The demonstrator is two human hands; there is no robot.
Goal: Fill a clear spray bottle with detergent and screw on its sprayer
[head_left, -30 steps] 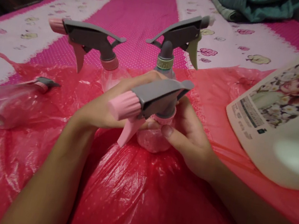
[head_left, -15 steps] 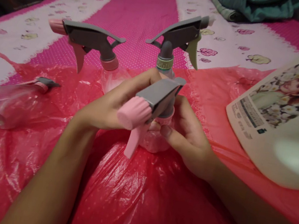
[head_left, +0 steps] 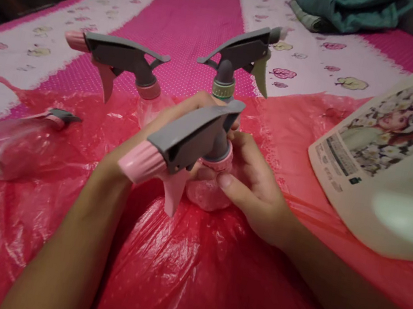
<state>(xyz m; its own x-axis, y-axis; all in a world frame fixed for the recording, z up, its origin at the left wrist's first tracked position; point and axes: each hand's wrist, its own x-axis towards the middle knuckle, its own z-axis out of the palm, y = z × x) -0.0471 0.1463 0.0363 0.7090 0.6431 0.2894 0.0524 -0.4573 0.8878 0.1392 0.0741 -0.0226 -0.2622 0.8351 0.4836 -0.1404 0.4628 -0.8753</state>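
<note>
A clear pink spray bottle [head_left: 203, 191] stands on a red plastic sheet [head_left: 186, 268] at the centre. Its grey trigger head [head_left: 189, 138] has a pink nozzle pointing towards me and to the left. My left hand [head_left: 143, 149] is closed round the trigger head from the far side. My right hand [head_left: 253, 184] grips the pink collar and the bottle's neck, thumb in front.
Two more spray bottles stand behind, one with a pink collar [head_left: 127, 58] and one with a green collar [head_left: 239, 56]. Another bottle [head_left: 5, 140] lies on its side at left. A large white jug [head_left: 393, 161] lies at right. Green clothes [head_left: 348, 6] sit at the back.
The trigger head has turned on the bottle: its pink nozzle swung towards me and back to the left. Both hands stayed round the neck.
</note>
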